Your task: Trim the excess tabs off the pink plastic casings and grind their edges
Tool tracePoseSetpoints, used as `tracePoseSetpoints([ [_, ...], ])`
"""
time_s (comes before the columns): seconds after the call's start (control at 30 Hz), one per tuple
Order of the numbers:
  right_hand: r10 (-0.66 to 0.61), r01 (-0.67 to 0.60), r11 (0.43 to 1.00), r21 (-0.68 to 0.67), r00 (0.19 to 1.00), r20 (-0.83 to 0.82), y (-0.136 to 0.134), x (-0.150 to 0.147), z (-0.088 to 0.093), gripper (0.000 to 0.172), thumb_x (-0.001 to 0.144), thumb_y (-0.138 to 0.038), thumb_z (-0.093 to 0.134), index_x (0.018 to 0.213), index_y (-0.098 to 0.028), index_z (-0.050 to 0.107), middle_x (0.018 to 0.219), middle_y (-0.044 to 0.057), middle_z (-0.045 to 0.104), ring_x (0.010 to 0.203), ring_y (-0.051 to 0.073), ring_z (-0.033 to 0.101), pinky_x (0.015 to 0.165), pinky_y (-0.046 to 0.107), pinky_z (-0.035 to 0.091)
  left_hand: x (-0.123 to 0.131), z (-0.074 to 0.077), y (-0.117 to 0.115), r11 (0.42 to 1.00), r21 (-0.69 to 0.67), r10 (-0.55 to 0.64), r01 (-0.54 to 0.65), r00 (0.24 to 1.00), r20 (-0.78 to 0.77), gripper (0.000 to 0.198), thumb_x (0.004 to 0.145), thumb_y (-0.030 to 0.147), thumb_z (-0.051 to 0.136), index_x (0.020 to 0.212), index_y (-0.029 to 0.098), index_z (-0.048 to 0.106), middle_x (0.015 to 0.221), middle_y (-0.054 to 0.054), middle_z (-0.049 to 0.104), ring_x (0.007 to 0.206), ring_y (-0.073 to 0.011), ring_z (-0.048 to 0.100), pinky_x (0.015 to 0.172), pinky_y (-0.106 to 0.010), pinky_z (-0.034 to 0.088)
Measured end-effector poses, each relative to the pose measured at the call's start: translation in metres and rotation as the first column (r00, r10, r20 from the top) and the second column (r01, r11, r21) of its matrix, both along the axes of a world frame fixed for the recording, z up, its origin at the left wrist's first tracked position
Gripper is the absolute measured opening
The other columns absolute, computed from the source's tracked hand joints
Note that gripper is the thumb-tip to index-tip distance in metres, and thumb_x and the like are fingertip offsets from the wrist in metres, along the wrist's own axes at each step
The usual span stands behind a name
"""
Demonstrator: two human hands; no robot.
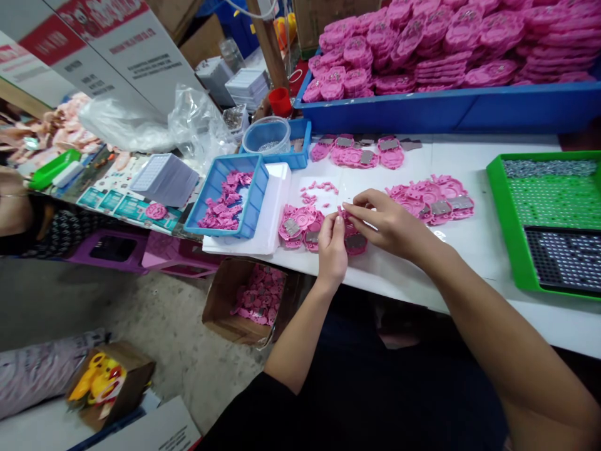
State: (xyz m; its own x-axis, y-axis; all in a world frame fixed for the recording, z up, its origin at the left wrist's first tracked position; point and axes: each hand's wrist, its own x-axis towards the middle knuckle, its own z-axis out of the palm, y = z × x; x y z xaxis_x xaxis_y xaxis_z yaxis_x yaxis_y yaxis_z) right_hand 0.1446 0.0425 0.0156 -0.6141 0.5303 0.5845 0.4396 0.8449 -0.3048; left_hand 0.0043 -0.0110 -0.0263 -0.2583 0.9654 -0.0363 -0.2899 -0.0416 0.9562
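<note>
My left hand point(331, 245) and my right hand point(382, 220) meet over a pink plastic round part point(353, 237) at the near edge of the white table point(474, 247). Both hands pinch it with closed fingers. More pink round parts point(298, 225) with grey inserts lie just left of my hands. Another cluster of pink parts point(434, 199) lies to the right. Small pink pieces point(320, 188) are scattered behind my hands.
A light blue tray of small pink pieces point(229, 197) sits at the left. A large blue bin point(451, 108) piled with pink parts stands behind. A green tray point(547, 216) is at the right. On the floor below the table stands a cardboard box of pink parts point(256, 300). Another person's arm point(16, 207) shows at far left.
</note>
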Motion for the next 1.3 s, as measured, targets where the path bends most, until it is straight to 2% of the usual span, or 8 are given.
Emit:
tracePoseSetpoints([
  [0.2, -0.037, 0.037, 0.999, -0.007, 0.999, 0.029, -0.003, -0.002, -0.002, 0.032, 0.104, -0.027, 0.048, 0.127, -0.02, 0.07, 0.11, 0.016, 0.063, 0.101, 0.027, 0.062, 0.081, 0.044, 0.059, 0.0, -0.004, 0.002, 0.997, 0.08, 0.001, -0.001, 1.0, 0.0, 0.029, 0.102, 0.051, 0.056, 0.102, 0.024, 0.065, 0.099, 0.0, 0.068, 0.101, -0.015, 0.066, 0.099, -0.029, 0.052],
  [0.53, -0.052, 0.042, 0.997, -0.066, 0.985, -0.162, -0.003, -0.008, -0.013, 0.034, 0.102, -0.022, 0.054, 0.132, -0.029, 0.069, 0.113, 0.012, 0.064, 0.101, 0.024, 0.065, 0.081, 0.042, 0.062, 0.0, 0.002, -0.002, 0.993, 0.105, 0.061, -0.055, 0.996, -0.06, 0.03, 0.102, 0.05, 0.057, 0.11, 0.025, 0.07, 0.11, -0.003, 0.072, 0.111, -0.019, 0.067, 0.104, -0.033, 0.051],
  [0.73, -0.055, 0.04, 0.997, -0.065, 0.97, -0.237, -0.002, -0.009, -0.012, 0.029, 0.099, -0.022, 0.062, 0.125, -0.024, 0.073, 0.109, 0.011, 0.069, 0.099, 0.022, 0.068, 0.083, 0.04, 0.061, -0.001, -0.002, -0.001, 0.993, 0.102, 0.057, -0.056, 0.998, -0.002, 0.03, 0.101, 0.048, 0.058, 0.109, 0.023, 0.072, 0.108, -0.003, 0.073, 0.109, -0.0177, 0.068, 0.104, -0.032, 0.051],
  [0.93, -0.077, 0.004, 0.966, -0.26, 0.959, -0.273, -0.001, -0.006, 0.002, 0.02, 0.096, -0.028, 0.067, 0.111, -0.024, 0.079, 0.107, 0.01, 0.072, 0.094, 0.023, 0.07, 0.085, 0.04, 0.06, -0.002, -0.005, 0.004, 0.994, 0.105, -0.008, -0.007, 0.991, 0.137, 0.028, 0.099, 0.047, 0.061, 0.104, 0.021, 0.072, 0.106, -0.003, 0.072, 0.105, -0.0164, 0.068, 0.101, -0.03, 0.052],
  [1.03, -0.134, -0.03, 0.883, -0.469, 0.94, -0.313, -0.002, -0.005, 0.01, 0.019, 0.094, -0.034, 0.071, 0.107, -0.023, 0.08, 0.107, 0.009, 0.075, 0.096, 0.023, 0.07, 0.088, 0.039, 0.058, -0.002, -0.005, 0.005, 0.997, 0.075, -0.009, -0.003, 0.986, 0.164, 0.03, 0.097, 0.049, 0.064, 0.102, 0.02, 0.072, 0.104, -0.003, 0.072, 0.103, -0.0161, 0.068, 0.099, -0.029, 0.053],
  [1.17, -0.316, -0.144, 0.646, -0.749, 0.844, -0.434, -0.002, -0.003, 0.011, 0.029, 0.088, -0.043, 0.079, 0.11, -0.024, 0.08, 0.11, 0.006, 0.075, 0.1, 0.02, 0.069, 0.092, 0.036, 0.056, -0.001, -0.005, 0.005, 0.999, 0.037, -0.013, 0.007, 0.983, 0.184, 0.038, 0.093, 0.055, 0.066, 0.104, 0.019, 0.072, 0.102, -0.004, 0.074, 0.1, -0.018, 0.069, 0.097, -0.032, 0.054],
  [1.23, -0.396, -0.27, 0.527, -0.806, 0.76, -0.514, -0.001, -0.002, 0.01, 0.034, 0.086, -0.044, 0.081, 0.114, -0.026, 0.079, 0.106, 0.004, 0.074, 0.098, 0.017, 0.067, 0.091, 0.032, 0.056, 0.0, -0.005, 0.004, 1.0, 0.03, -0.014, 0.008, 0.979, 0.205, 0.041, 0.092, 0.058, 0.068, 0.102, 0.019, 0.072, 0.098, -0.005, 0.073, 0.094, -0.0183, 0.07, 0.094, -0.033, 0.054],
  [1.3, -0.439, -0.406, 0.439, -0.802, 0.682, -0.585, 0.0, 0.0, 0.009, 0.033, 0.086, -0.042, 0.081, 0.115, -0.026, 0.079, 0.101, 0.003, 0.072, 0.096, 0.015, 0.066, 0.09, 0.029, 0.055, 0.001, -0.007, 0.003, 1.0, 0.024, -0.01, 0.005, 0.975, 0.221, 0.041, 0.091, 0.059, 0.069, 0.099, 0.018, 0.072, 0.095, -0.004, 0.072, 0.088, -0.0173, 0.069, 0.09, -0.032, 0.054],
])
